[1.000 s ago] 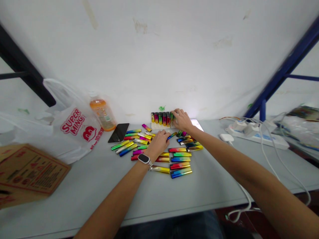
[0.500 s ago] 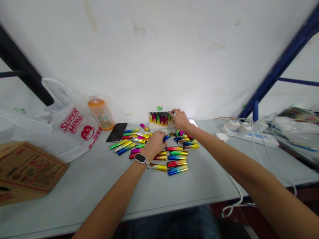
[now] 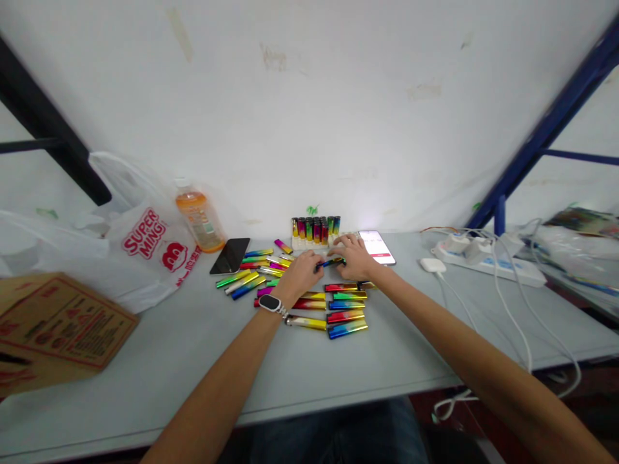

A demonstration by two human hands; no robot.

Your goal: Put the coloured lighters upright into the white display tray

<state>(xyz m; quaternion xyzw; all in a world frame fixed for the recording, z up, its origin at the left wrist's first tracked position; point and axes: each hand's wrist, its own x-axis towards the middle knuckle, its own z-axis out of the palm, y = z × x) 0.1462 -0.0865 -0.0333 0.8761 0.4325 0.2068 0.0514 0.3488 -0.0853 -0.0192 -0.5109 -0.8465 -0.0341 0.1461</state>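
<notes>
A dark blue lighter [image 3: 331,262] bridges my two hands above the loose lighters. My left hand [image 3: 302,274], with a watch at its wrist, grips one end of it. The fingers of my right hand [image 3: 356,259] are bent round the opposite end, covering the tip. Just beyond, several lighters [image 3: 316,230] stand upright in a white holder [image 3: 309,245]; part of the holder's right side is hidden behind my right hand. Shiny multicoloured lighters lie on both sides, among them a blue-and-gold lighter [image 3: 347,329] at the front and a green-and-yellow lighter [image 3: 233,279] at the left.
A dark phone [image 3: 230,256] lies left, near an orange bottle [image 3: 200,219], a white plastic bag [image 3: 145,258] and a cardboard box [image 3: 62,332]. To the right are a lit phone [image 3: 376,247], a white charger [image 3: 432,265] and a power strip [image 3: 493,259] with trailing cables.
My right hand has come back from the upright lighters toward me and met the lighter in my left hand. The lit phone and the holder's right end now show more.
</notes>
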